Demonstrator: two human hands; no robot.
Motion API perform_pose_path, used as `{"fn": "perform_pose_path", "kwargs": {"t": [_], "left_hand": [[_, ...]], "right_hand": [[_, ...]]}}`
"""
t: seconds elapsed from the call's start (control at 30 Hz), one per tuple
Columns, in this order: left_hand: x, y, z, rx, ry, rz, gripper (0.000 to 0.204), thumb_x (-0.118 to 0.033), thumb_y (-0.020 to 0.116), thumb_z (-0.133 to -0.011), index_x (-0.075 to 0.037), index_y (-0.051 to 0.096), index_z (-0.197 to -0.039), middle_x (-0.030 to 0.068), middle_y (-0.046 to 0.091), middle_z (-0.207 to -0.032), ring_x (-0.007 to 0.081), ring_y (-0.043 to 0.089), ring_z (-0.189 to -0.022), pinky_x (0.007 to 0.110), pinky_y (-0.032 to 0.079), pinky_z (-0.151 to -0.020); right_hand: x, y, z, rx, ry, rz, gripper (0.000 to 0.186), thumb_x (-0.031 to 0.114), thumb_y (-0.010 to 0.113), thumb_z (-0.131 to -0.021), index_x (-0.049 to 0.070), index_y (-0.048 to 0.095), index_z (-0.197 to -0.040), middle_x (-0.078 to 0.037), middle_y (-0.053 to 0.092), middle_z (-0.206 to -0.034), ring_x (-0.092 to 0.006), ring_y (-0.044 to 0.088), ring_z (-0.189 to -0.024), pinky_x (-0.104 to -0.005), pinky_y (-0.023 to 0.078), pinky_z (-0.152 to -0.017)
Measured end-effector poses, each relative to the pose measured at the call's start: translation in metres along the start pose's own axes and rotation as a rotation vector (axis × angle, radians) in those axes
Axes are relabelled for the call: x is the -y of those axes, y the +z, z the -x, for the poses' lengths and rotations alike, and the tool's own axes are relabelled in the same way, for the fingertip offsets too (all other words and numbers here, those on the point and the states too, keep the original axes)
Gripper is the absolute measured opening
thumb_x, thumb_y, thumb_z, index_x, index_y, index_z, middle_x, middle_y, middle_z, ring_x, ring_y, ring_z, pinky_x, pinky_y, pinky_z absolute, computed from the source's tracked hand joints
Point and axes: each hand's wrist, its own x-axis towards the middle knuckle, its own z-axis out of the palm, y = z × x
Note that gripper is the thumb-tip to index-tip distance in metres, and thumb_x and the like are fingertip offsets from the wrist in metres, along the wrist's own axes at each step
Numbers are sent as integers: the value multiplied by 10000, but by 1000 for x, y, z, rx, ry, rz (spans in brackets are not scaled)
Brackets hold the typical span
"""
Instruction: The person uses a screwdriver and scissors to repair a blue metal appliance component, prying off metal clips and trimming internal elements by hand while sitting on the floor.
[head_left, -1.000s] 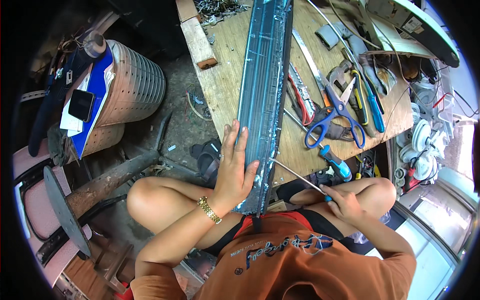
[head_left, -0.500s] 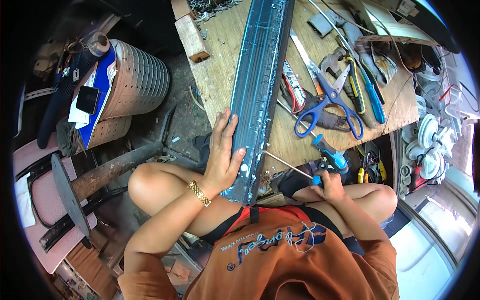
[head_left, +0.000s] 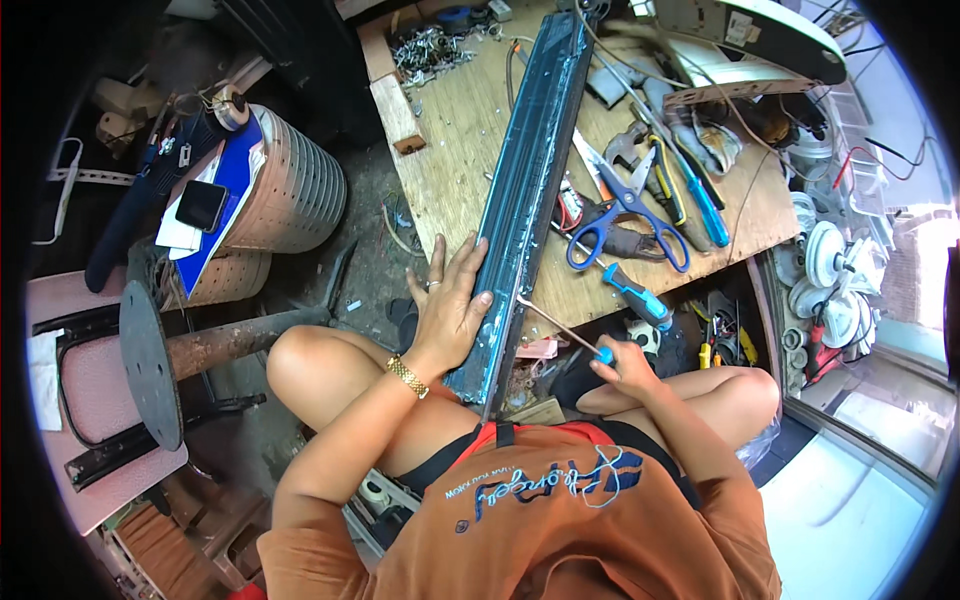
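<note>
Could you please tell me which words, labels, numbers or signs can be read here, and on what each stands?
Brown-orange shirt: blue and pale lettering across the chest, legible in part; I won't copy its wording.
Pale panel at the upper right: a small label, too small to read.
Long dark strip and the screwdriver in the right hand: no lettering can be made out.

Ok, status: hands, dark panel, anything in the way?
Left hand spread flat on long dark panel. Right hand gripping thin-shafted tool, tip at panel's right edge. Scissors lie beside panel; nothing visibly blocking either hand.
</note>
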Motion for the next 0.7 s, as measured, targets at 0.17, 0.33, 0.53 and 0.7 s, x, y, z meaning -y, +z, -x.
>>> {"fn": "perform_pose_path", "kwargs": {"t": [0.17, 0.33, 0.53, 0.7], "left_hand": [[-12, -12, 10, -54, -29, -107, 661, -382, 549, -1066, -200, 350, -1669, 110, 408, -1682, 413, 257, -1580, 821, 57, -1167], [-41, -9, -22, -173, -234, 108, 893, -491, 709, -959, -68, 339, -1652, 176, 515, -1559, 403, 503, -1366, 705, 234, -1172], [-51, -8, -66, -268, -229, 198, 1256, -376, 879, -718, -60, 155, -1694, 301, 502, -1470, 469, 512, -1350, 653, 391, -1101], [-17, -32, -42, -312, -239, 99, 1154, -305, 898, -695, -84, 299, -1656, 280, 491, -1360, 463, 517, -1275, 536, 455, -1103]], "right_hand": [[62, -51, 83, -60, 69, 199, 361, 309, 822, -883, 84, 628, -1089, -186, 727, -859, -428, 721, -819, -514, 565, -720], [104, -103, 135, -122, 73, 257, 364, 256, 859, -823, 74, 683, -1085, -152, 736, -897, -388, 725, -841, -478, 567, -752], [128, -121, 128, -229, 200, 368, 382, 254, 874, -802, 57, 714, -1087, -167, 733, -911, -385, 714, -843, -471, 557, -757], [147, -140, 112, -341, 101, 368, 501, 254, 830, -876, 86, 630, -1304, -144, 745, -993, -329, 737, -894, -416, 557, -773]]}}
